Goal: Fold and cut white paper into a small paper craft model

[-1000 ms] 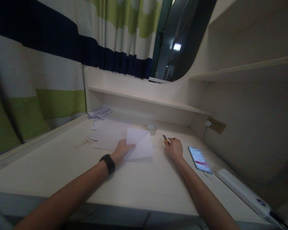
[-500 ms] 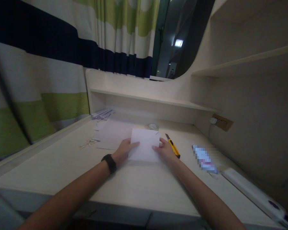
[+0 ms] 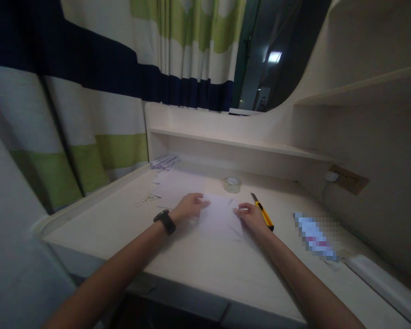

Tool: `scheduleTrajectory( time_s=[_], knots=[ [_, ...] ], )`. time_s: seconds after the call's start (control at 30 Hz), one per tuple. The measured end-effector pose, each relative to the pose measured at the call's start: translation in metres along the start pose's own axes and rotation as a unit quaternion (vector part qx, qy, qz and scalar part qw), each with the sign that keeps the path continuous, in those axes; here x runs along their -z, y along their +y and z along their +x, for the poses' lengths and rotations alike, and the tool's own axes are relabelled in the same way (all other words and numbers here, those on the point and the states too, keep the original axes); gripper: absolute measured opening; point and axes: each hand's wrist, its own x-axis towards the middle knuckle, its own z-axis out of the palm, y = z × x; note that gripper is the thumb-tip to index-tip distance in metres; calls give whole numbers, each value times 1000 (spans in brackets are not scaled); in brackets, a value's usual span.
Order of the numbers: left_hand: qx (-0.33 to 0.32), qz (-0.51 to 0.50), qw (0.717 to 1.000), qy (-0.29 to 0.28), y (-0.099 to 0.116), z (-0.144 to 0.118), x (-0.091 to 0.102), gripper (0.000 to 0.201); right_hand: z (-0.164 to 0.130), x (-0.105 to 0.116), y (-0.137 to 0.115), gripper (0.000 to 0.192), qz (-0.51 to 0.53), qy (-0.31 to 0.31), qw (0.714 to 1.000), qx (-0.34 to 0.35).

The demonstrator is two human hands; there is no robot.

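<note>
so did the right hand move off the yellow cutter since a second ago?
Yes. The right hand went from the utility knife leftward onto the white paper, away from the phone. The knife lies on the desk, beside the hand.

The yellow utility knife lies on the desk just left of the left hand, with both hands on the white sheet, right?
Not quite. In the head view the yellow utility knife lies just right of the right hand. Both hands, left hand included, do rest on the white sheet.
</note>
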Motion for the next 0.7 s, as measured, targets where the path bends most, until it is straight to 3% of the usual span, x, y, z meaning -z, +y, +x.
scheduleTrajectory(
  time_s=[0.07, 0.17, 0.23, 0.33, 0.4, 0.5, 0.7],
  knots=[
    [-49, 146, 988, 15, 6, -5, 28, 43, -2, 2, -3, 30, -74, 0, 997, 9],
    [-108, 348, 929, 66, 13, -24, 84, 21, -6, 5, -10, 38, -270, 36, 960, 69],
    [-60, 435, 893, 97, 15, -40, 120, 16, -9, 6, -16, 43, -388, 97, 911, 100],
    [-1, 562, 813, 156, 11, -58, 156, 18, -12, 6, -22, 40, -444, 97, 884, 110],
    [8, 604, 781, 160, 6, -64, 166, 21, -13, 5, -22, 37, -450, 75, 881, 123],
    [-5, 623, 768, 150, -2, -64, 168, 25, -13, 3, -18, 32, -460, 49, 875, 140],
    [34, 663, 732, 152, -10, -60, 165, 29, -11, 2, -12, 30, -475, 38, 865, 156]
  ],
)
